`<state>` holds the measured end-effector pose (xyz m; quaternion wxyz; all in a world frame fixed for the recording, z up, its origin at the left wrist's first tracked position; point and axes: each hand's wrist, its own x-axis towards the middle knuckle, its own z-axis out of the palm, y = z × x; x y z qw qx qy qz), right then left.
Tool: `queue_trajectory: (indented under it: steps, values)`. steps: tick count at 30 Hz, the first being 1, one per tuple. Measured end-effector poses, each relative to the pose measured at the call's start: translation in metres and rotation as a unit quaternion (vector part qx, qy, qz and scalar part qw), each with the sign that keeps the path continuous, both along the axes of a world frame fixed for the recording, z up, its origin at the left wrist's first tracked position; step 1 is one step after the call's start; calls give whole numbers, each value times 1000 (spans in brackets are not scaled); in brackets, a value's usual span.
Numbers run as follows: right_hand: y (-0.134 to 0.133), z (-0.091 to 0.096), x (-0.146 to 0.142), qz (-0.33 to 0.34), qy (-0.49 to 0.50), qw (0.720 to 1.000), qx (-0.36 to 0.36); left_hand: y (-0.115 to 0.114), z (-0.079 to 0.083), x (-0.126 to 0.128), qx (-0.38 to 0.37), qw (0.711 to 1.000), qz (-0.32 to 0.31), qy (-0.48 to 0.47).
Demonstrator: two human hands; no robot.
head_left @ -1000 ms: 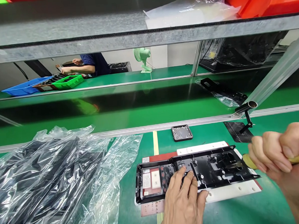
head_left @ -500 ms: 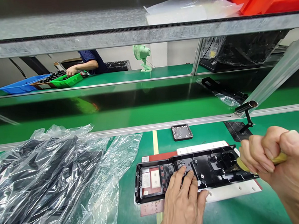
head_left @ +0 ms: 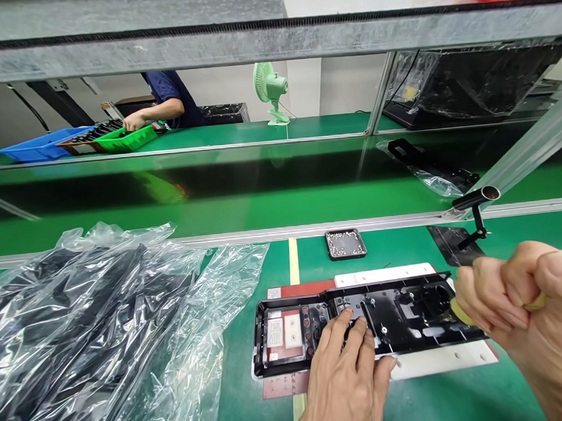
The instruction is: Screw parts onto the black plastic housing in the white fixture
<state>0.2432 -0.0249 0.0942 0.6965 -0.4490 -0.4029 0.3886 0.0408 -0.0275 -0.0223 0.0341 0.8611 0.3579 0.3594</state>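
Note:
A long black plastic housing [head_left: 398, 342] lies open side up on a fixture with a dark red base [head_left: 283, 386] and white blocks [head_left: 430, 364]. My left hand [head_left: 343, 374] rests flat on its middle, fingers stretched out and pressing on the plastic. Closed in a fist, my right hand [head_left: 512, 299] grips a screwdriver by its yellow handle [head_left: 461, 312]. The tool slants down to the left into the housing's right end; its tip is hard to make out. Behind the housing sits a small black tray [head_left: 346, 243] of tiny metal screws.
Plastic-bagged black parts [head_left: 98, 320] cover the left of the bench. A black tube holder [head_left: 476, 198] stands at the right by a slanted post. Across the green belt [head_left: 243, 200], another person's hand [head_left: 135, 121] is at a green bin [head_left: 131, 140]. A metal shelf edge [head_left: 253, 45] crosses above.
The camera view has tilted down slightly and shifted. Both hands stay in place on the housing and the screwdriver; the tool's shaft shows less clearly now.

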Motion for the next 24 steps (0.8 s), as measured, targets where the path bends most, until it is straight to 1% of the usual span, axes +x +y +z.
queue_trajectory:
  steps: [7, 16, 18, 24]
  values:
    - [-3, -8, 7, -5, 13, 1000, -8, 0, -2, -1, -4, 1000, -4, 2]
    - [-5, -20, 18, 14, 30, 999, 2, 0, -2, -1, -6, 1000, -4, 7]
    - [-5, -21, 19, 21, 30, 999, 5, 0, -2, -2, -5, 1000, -4, 6]
    - [-7, -20, 18, 12, 31, 999, 0, -1, -2, -2, -11, 1000, -4, 8]
